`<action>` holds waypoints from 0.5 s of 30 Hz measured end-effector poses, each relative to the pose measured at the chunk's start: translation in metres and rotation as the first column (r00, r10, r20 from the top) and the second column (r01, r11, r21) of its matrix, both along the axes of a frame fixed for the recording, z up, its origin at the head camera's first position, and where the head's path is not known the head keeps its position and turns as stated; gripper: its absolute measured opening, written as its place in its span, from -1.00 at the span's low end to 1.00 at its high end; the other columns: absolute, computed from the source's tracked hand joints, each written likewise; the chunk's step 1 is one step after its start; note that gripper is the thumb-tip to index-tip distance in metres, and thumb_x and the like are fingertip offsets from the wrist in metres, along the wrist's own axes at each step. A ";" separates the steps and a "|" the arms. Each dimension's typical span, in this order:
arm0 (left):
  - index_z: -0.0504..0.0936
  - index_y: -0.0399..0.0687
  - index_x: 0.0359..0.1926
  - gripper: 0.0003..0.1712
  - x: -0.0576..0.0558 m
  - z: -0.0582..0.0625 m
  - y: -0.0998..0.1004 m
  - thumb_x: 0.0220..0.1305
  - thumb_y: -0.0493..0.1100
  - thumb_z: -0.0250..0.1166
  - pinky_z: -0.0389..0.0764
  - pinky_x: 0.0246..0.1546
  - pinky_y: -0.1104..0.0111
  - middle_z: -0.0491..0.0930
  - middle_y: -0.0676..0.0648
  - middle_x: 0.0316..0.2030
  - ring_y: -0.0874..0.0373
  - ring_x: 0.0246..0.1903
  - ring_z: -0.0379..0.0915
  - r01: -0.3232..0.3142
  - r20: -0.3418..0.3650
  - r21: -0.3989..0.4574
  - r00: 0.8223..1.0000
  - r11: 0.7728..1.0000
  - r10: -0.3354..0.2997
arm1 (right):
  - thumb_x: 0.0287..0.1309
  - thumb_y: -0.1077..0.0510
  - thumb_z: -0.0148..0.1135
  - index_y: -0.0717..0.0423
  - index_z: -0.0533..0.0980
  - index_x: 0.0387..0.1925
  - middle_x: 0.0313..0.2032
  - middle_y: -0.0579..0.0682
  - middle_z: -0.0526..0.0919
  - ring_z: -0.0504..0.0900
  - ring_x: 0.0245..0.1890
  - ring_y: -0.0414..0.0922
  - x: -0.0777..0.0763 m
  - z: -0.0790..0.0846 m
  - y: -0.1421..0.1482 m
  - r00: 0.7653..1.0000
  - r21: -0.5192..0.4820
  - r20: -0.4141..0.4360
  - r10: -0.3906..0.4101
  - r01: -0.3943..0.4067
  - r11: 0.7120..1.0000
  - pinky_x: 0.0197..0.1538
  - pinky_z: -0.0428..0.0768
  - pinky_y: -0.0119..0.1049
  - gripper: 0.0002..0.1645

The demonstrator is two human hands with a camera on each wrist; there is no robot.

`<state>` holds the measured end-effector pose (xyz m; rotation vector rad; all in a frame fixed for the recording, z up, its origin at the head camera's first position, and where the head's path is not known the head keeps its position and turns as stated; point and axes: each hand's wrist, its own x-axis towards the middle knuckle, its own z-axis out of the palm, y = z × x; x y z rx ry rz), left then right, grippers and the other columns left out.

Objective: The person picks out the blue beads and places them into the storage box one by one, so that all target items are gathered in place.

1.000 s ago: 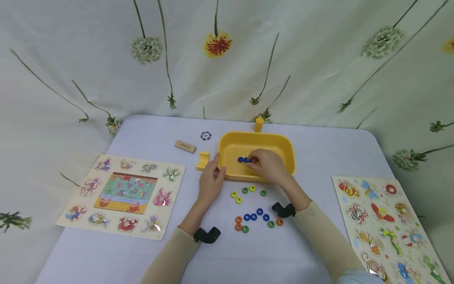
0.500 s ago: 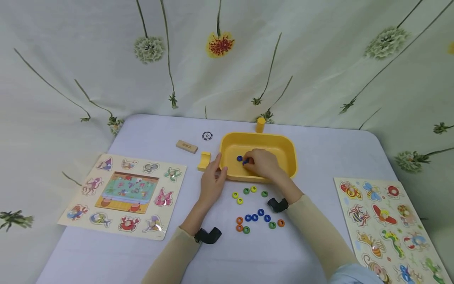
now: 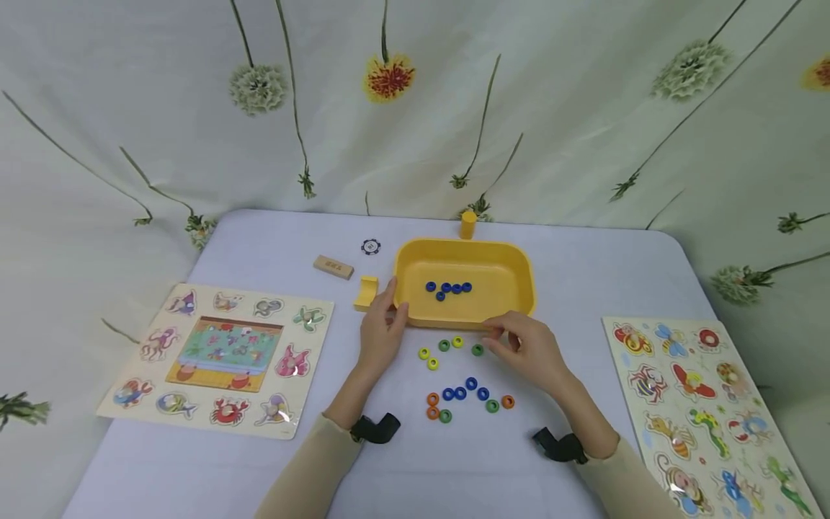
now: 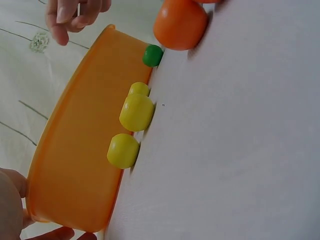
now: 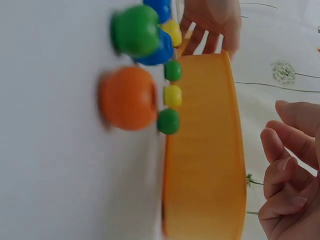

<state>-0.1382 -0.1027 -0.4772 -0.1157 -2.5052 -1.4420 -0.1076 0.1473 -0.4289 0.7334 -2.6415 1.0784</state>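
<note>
My left hand (image 3: 381, 328) holds the near-left corner of a yellow tray (image 3: 415, 318), thumb along the front and fingers at the left side. Several small blue beads (image 3: 446, 287) with holes lie on the tray floor, left of its middle. My right hand (image 3: 528, 349) hovers by the tray's front-right edge, above the table. In the right wrist view its fingers (image 5: 282, 172) are loosely bent with nothing between them. A green bead (image 3: 477, 349) on the table is nearest to it. The tray wall hides part of my left fingers in the left wrist view.
Yellow beads (image 3: 432, 365), more blue beads (image 3: 460, 393) and orange beads (image 3: 508, 401) lie before the tray. Around it stand a yellow cylinder (image 3: 467, 225), a curved yellow block (image 3: 366, 293), a wooden block (image 3: 333, 267) and a chip (image 3: 371, 246). Puzzle boards (image 3: 214, 360) (image 3: 703, 418) flank both sides.
My right hand has let go of the blue beads and moved out of the tray, toward the front right. The blue beads it covered now show. My left hand stays at the tray's corner.
</note>
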 end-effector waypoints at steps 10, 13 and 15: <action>0.12 0.06 0.32 -0.40 -0.001 0.000 0.000 0.28 0.00 -0.01 0.52 -0.24 0.34 0.37 -0.11 0.12 0.19 -0.15 0.36 0.002 0.002 -0.001 1.000 1.000 -0.002 | -0.04 -0.04 0.27 -0.05 0.56 -0.24 -0.50 -0.31 0.45 0.21 -0.65 -0.40 0.023 -0.021 -0.009 0.985 0.040 0.029 0.168 -0.169 0.985 -0.60 0.21 -0.56 -0.70; 0.12 0.05 0.32 -0.40 -0.001 0.000 0.000 0.28 0.00 -0.01 0.52 -0.24 0.33 0.38 -0.11 0.11 0.19 -0.15 0.36 0.006 0.005 0.006 1.000 1.000 -0.006 | -0.09 -0.03 0.31 -0.07 0.56 -0.24 -0.49 -0.26 0.47 0.24 -0.64 -0.37 0.025 -0.023 -0.008 0.985 0.067 0.071 0.159 -0.164 0.984 -0.59 0.23 -0.55 -0.69; 0.12 0.06 0.31 -0.40 -0.001 0.000 0.000 0.28 -0.01 0.00 0.51 -0.23 0.32 0.38 -0.11 0.11 0.18 -0.15 0.35 0.006 0.005 0.011 1.000 1.000 -0.006 | -0.12 -0.04 0.33 -0.09 0.56 -0.23 -0.49 -0.26 0.47 0.28 -0.61 -0.35 0.025 -0.025 -0.008 0.983 0.106 0.113 0.147 -0.159 0.982 -0.56 0.25 -0.54 -0.67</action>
